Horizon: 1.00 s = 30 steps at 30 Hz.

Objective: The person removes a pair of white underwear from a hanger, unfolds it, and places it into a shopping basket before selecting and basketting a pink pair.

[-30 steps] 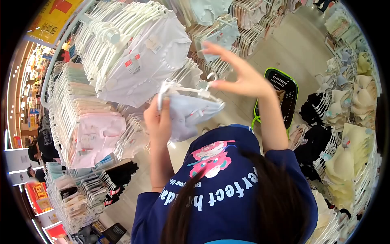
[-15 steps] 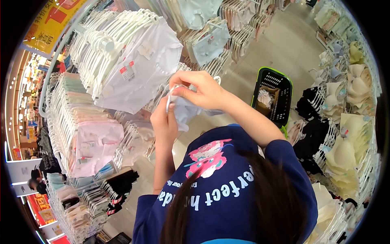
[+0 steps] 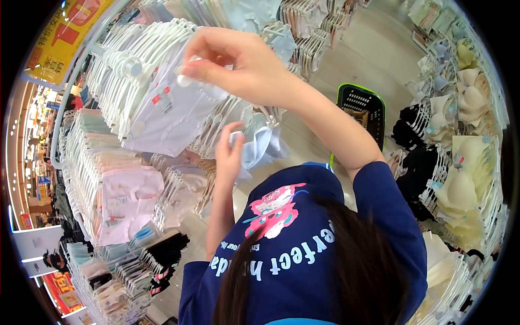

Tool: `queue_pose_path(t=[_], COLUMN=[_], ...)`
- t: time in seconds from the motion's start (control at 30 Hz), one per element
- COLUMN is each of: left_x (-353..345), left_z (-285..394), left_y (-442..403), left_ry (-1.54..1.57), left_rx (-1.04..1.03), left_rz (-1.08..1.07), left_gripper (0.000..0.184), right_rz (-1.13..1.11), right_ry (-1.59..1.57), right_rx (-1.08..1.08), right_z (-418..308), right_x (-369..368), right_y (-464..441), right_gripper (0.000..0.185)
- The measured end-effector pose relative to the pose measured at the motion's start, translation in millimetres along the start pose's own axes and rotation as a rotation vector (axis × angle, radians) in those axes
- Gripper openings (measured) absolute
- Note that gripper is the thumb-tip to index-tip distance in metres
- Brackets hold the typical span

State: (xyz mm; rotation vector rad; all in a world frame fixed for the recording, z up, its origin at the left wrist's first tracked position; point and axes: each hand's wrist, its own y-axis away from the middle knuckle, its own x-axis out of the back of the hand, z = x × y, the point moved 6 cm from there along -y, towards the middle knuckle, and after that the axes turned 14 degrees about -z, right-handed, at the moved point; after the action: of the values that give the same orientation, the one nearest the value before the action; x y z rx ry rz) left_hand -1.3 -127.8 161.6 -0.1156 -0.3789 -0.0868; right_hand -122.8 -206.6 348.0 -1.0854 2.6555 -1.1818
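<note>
We see lilac garments [image 3: 168, 127] hung in a close row on a rack [image 3: 64, 114], presumably so the foremost one faces outward. The left hand [image 3: 227, 157] holds the light-blue garment [image 3: 264, 147] before the dark-blue shirt [image 3: 309, 233], probably for easy reach, its fingers [image 3: 230, 128] closed on the edge. The right hand [image 3: 246, 67], raised higher, pinches a small white piece [image 3: 185, 81] between thumb and fingertips; its nature we cannot tell.
</note>
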Motion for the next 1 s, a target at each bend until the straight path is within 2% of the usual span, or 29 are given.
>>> queue_pose_path(t=[0.03,0.1,0.17,0.2,0.3,0.4,0.5,0.57,0.63,0.7,0.77,0.87,1.0], left_x=[-11.7,-30.5,-43.3,-47.6,-52.9,-56.3,-52.1,-47.6,-45.9,-50.0,-59.2,-75.7,-87.7], left_z=[11.9,23.4,25.5,24.1,25.8,22.5,13.8,21.1,25.6,31.7,20.8,10.5,2.7], left_y=[-5.1,-8.2,-10.4,-11.4,-12.9,-14.3,-11.6,-8.8,-7.6,-5.3,-4.0,-4.8,-6.2], left_ry=[-0.2,-0.412,-0.434,-0.451,-0.499,-0.444,-0.339,-0.267,-0.191,-0.12,-0.137,-0.21,-0.233], left_rx=[-0.125,-0.206,-0.112,-0.092,-0.207,-0.3,-0.155,-0.096,-0.108,-0.183,-0.209,-0.185,-0.136], left_rz=[0.013,-0.042,-0.18,-0.2,-0.078,-0.06,-0.15,-0.191,-0.196,-0.185,-0.231,-0.288,-0.36], left_gripper=[0.037,0.041,0.042,0.036,0.032,0.024,0.016,0.015,0.014,0.015,0.018,0.015,0.018], right_rz=[0.015,-0.016,-0.09,-0.163,-0.213,-0.276,0.041,0.189,0.256,0.061,-0.142,-0.138,-0.057], right_ry=[0.001,0.004,0.008,0.073,0.114,0.067,0.341,0.288,0.223,-0.047,0.02,0.016,-0.04], right_rx=[0.036,0.076,0.065,0.002,0.009,-0.032,0.167,0.117,-0.097,-0.479,-0.656,-0.59,-0.635], right_z=[-2.5,-6.4,-10.1,-13.4,-8.5,-6.7,-25.6,-30.5,-0.2,55.6,76.3,78.6,88.2], right_x=[-2.4,-11.3,-19.9,-23.4,-32.0,-31.4,-7.7,17.0,31.7,27.8,5.6,-12.2,-4.3], right_y=[-4.6,-12.9,-18.4,-19.7,-25.1,-18.6,10.2,42.9,91.4,139.4,174.6,198.7,222.3], right_gripper=[0.021,0.026,0.027,0.02,0.022,0.031,0.044,0.049,0.044,0.036,0.025,0.019,0.017])
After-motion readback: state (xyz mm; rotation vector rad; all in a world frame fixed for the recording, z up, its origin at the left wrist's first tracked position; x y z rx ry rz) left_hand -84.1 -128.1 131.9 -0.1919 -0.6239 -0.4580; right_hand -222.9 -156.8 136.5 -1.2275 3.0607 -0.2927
